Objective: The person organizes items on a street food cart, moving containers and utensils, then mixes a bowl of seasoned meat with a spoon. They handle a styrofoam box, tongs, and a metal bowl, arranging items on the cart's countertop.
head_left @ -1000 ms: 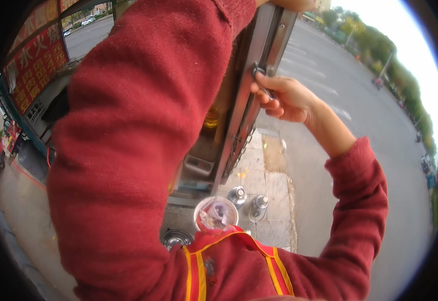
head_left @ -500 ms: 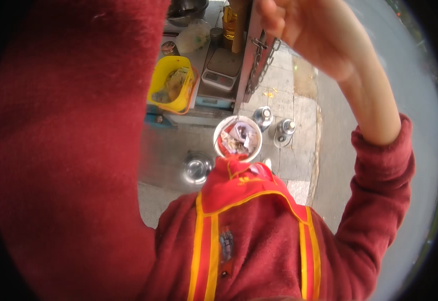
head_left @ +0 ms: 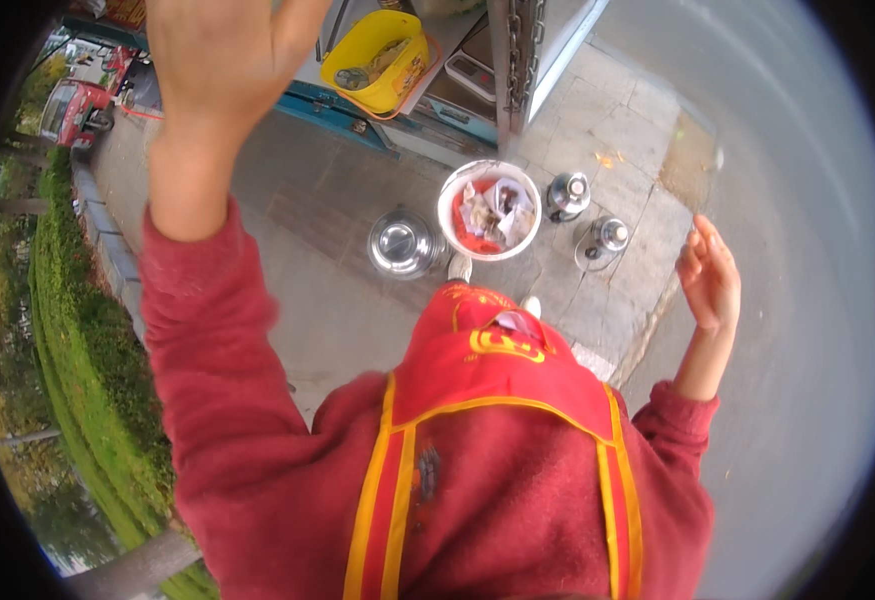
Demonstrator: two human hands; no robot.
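Observation:
My left hand (head_left: pixel 219 75) is raised at the upper left, close to the camera. Its thumb stands away from the palm, while the upper edge of the view cuts off the other fingers. Out to the right, my right hand (head_left: pixel 711 278) hangs in the air over the pavement, open and holding nothing, its fingers slightly bent. I wear a red apron (head_left: pixel 517 350) with yellow trim over a dark red sleeved top. Beyond the apron, near my feet, stands a white bucket (head_left: pixel 444 215) holding crumpled paper and red plastic; neither hand touches it.
A shiny metal vessel (head_left: pixel 400 243) stands left of the bucket, with two metal flasks (head_left: pixel 568 193) to its right. Ahead is a stall counter with a yellow basket (head_left: pixel 397 88), a scale (head_left: pixel 471 72) and a hanging chain (head_left: pixel 537 45). A hedge (head_left: pixel 87 330) and red vehicle (head_left: pixel 75 112) lie left.
My right hand has dropped from the top of the view to the right side. My left arm has swung off the camera, uncovering the hedge and street. The view has shifted.

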